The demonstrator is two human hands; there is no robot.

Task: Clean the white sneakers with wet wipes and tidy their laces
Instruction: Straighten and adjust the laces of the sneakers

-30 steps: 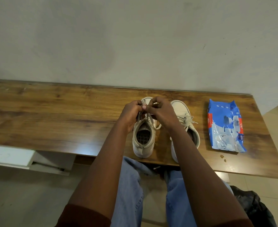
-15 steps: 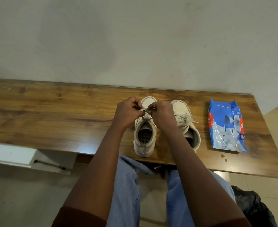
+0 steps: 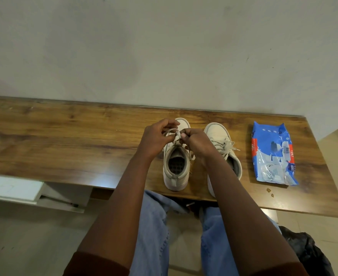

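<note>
A white sneaker [image 3: 176, 180] stands on a wooden table [image 3: 64, 140], its long axis running from the near edge to the wall, toe pointing away from the seated person and heel close to the near edge. Above its tongue, the left hand [image 3: 156, 138] and right hand [image 3: 198, 142] meet, fingers curled, each pinching the pale lace [image 3: 169, 132]. The second sneaker [image 3: 216, 132] sits just to the right, roughly parallel, its laces tied and its heel hidden by the right forearm. A blue wet-wipes pack [image 3: 271, 154] lies farther right, apart from it. The tabletop extends far to the left. A black bag [image 3: 307, 253] rests on the floor.
</note>
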